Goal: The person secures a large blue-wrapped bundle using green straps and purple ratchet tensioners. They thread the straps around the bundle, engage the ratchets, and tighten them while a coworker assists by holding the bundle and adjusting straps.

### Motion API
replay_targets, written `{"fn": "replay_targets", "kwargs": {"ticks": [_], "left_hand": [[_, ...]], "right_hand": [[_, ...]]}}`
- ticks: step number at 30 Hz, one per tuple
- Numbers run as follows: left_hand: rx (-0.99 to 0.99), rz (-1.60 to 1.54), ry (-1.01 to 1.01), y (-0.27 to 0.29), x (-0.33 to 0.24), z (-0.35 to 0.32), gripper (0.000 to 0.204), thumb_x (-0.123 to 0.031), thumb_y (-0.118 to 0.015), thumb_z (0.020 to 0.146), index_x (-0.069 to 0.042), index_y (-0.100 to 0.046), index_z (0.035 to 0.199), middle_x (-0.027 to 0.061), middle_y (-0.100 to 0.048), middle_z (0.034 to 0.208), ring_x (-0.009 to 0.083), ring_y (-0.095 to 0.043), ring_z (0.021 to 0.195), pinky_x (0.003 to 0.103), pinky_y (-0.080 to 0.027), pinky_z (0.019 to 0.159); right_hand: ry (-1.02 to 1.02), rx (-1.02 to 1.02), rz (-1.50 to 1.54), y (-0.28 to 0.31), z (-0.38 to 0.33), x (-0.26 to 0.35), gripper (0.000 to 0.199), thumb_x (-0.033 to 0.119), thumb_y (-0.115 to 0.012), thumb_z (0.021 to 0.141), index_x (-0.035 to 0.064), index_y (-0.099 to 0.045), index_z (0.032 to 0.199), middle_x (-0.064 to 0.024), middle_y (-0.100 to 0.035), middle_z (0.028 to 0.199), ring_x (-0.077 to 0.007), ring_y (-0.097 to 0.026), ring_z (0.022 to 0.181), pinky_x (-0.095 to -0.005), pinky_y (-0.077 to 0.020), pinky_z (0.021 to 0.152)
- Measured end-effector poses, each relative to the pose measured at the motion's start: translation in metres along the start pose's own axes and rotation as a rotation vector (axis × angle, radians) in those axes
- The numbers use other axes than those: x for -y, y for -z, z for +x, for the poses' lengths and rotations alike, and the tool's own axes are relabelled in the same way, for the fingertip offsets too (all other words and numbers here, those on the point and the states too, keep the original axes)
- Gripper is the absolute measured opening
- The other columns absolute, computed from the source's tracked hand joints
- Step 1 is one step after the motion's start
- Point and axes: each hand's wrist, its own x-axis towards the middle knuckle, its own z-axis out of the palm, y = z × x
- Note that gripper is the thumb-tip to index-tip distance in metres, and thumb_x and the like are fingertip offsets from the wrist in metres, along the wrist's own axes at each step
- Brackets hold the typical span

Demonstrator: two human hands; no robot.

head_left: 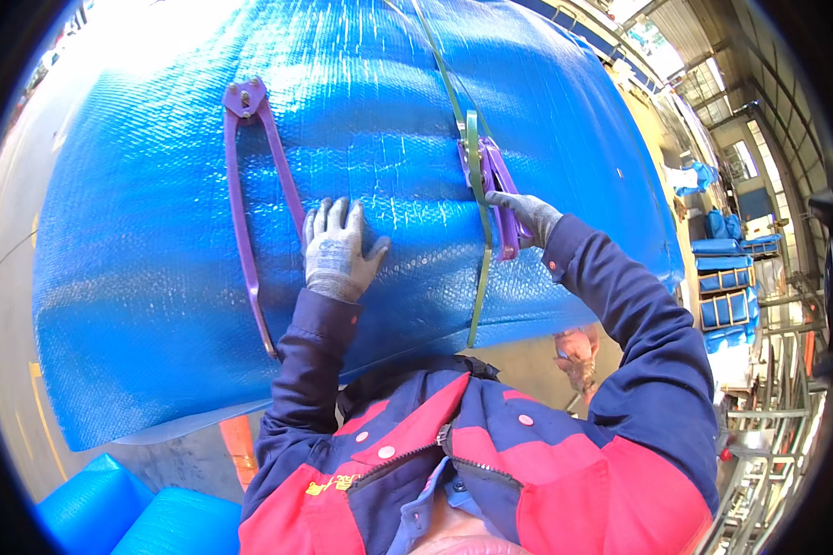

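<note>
A big bundle wrapped in blue bubble film (157,231) fills the view in front of me. A green strap (479,213) runs over it from the top down its near side. My right hand (526,215), in a grey glove, grips a purple strapping tool (495,190) clamped on that strap. My left hand (338,250), also gloved, lies flat with fingers spread on the blue wrap. Just left of it a long-handled purple tool (250,185) rests on the bundle, untouched.
Smaller blue-wrapped bundles (130,513) lie at the lower left on the concrete floor. Blue-wrapped loads in metal racks (727,287) stand at the right, under a shed roof. An orange post (241,449) shows below the bundle.
</note>
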Motion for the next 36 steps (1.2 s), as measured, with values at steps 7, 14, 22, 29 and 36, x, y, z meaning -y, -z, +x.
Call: {"fn": "replay_targets", "kwargs": {"ticks": [7, 14, 22, 29, 36], "left_hand": [[0.016, -0.050, 0.016, 0.003, 0.002, 0.003, 0.069, -0.044, -0.077, 0.088, -0.005, -0.060, 0.142, 0.0202, -0.058, 0.147, 0.0399, -0.048, 0.143, 0.054, -0.030, 0.123], [0.023, 0.027, 0.010, -0.004, -0.007, 0.012, 0.069, -0.043, -0.077, 0.087, -0.005, -0.060, 0.142, 0.0188, -0.060, 0.142, 0.0386, -0.050, 0.139, 0.054, -0.032, 0.122], [0.013, 0.048, 0.021, -0.008, -0.009, 0.014, 0.074, -0.051, -0.076, 0.087, -0.005, -0.060, 0.142, 0.0172, -0.060, 0.145, 0.0361, -0.050, 0.141, 0.050, -0.031, 0.124], [-0.014, 0.040, -0.015, -0.007, -0.007, 0.009, 0.071, -0.043, -0.079, 0.085, -0.004, -0.060, 0.142, 0.0179, -0.060, 0.145, 0.0384, -0.051, 0.139, 0.051, -0.035, 0.120], [0.009, 0.077, 0.000, -0.005, -0.018, 0.015, 0.061, -0.035, -0.079, 0.086, -0.006, -0.064, 0.138, 0.0168, -0.064, 0.139, 0.0377, -0.055, 0.134, 0.050, -0.038, 0.118]], "right_hand": [[0.253, -0.200, -0.166, 0.003, 0.024, -0.031, 0.057, 0.033, -0.076, 0.096, -0.0073, -0.062, 0.134, -0.0183, -0.074, 0.113, -0.0243, -0.073, 0.098, -0.0372, -0.0582, 0.084], [0.497, -0.553, -0.522, -0.017, 0.041, -0.059, 0.053, 0.048, -0.071, 0.093, 0.0048, -0.071, 0.125, -0.0225, -0.076, 0.108, -0.0412, -0.073, 0.102, -0.0445, -0.0559, 0.092], [0.412, -0.234, -0.644, 0.077, 0.023, -0.012, 0.060, 0.051, -0.077, 0.089, 0.0018, -0.070, 0.122, -0.0127, -0.071, 0.090, -0.0237, -0.072, 0.072, -0.0405, -0.0594, 0.059], [0.271, 0.177, -0.122, 0.105, 0.021, -0.050, 0.054, 0.050, -0.070, 0.099, 0.0016, -0.070, 0.124, -0.0064, -0.071, 0.096, -0.0157, -0.067, 0.078, -0.0341, -0.0541, 0.067], [0.525, 0.380, -0.098, 0.251, 0.049, -0.059, 0.052, 0.056, -0.059, 0.103, 0.0107, -0.071, 0.127, -0.0049, -0.075, 0.099, -0.0164, -0.072, 0.089, -0.0326, -0.0571, 0.072]]}}
